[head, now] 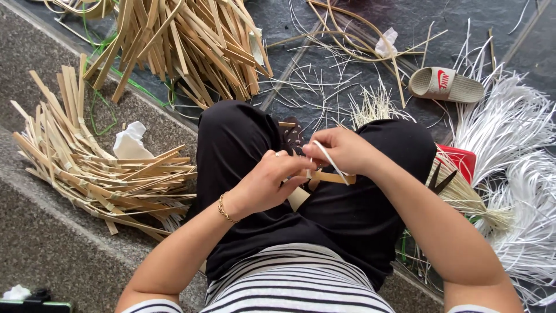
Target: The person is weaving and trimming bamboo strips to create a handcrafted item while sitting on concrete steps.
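Person is sitting with black-trousered knees up, both hands meeting over the lap. The left hand (pixel 266 182) is curling narrowly around a short bamboo piece (pixel 331 177), fingers closed on its near end; a ring and a gold bracelet are showing on that hand. The right hand (pixel 341 149) is pinching a thin white strip (pixel 331 160) just above the bamboo piece, the strip looping down across it. The bamboo piece is lying level across the lap, between the two hands. Left of the bamboo piece, a heap of bound bamboo pieces (pixel 98 168) is spreading over the stone step, a crumpled tissue (pixel 128 142) sitting against it. Beyond the bamboo piece, a second heap of split bamboo (pixel 185 40) is resting on dark ground. To its right, loose white strips (pixel 509 133) are fanning out, with a sandal (pixel 446 84) further off.
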